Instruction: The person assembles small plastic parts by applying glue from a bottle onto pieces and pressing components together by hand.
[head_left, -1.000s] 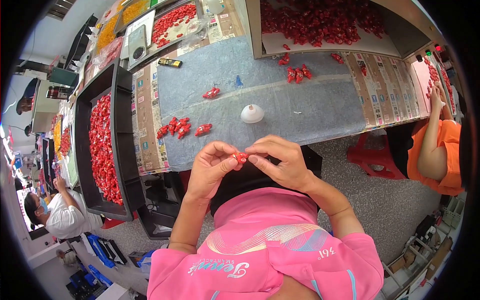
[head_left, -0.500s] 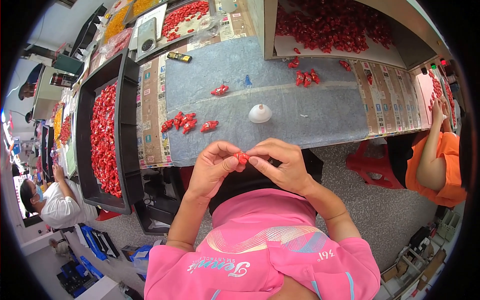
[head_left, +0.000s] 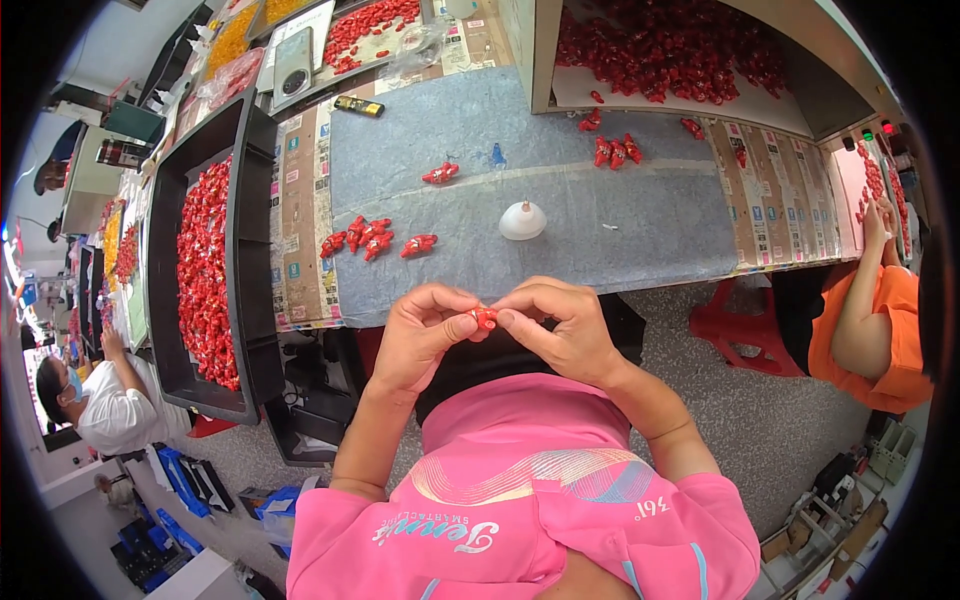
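Note:
A small glossy red plastic piece (head_left: 484, 317) is pinched between both hands, just off the front edge of the worktable. My left hand (head_left: 430, 332) grips its left side with thumb and forefinger. On the other side, the thumb and fingertips of my right hand (head_left: 562, 325) close on the same piece. Beyond them on the blue-grey mat (head_left: 590, 225) stands a white translucent dome with a small tip (head_left: 522, 221). Several similar red pieces (head_left: 372, 240) lie in a group to the left, with a single one (head_left: 440, 173) farther back.
A black tray (head_left: 262, 250) full of red pieces stands at the left. At the back right, a box-like shelf (head_left: 640, 100) holds a heap of them. A black-and-yellow lighter-sized object (head_left: 359, 106) and a phone (head_left: 293, 70) lie at the back left. Other people sit at both sides.
Both hands stay nearly in place, still pinching the red piece, which has turned slightly between the fingertips. The view has shifted a little.

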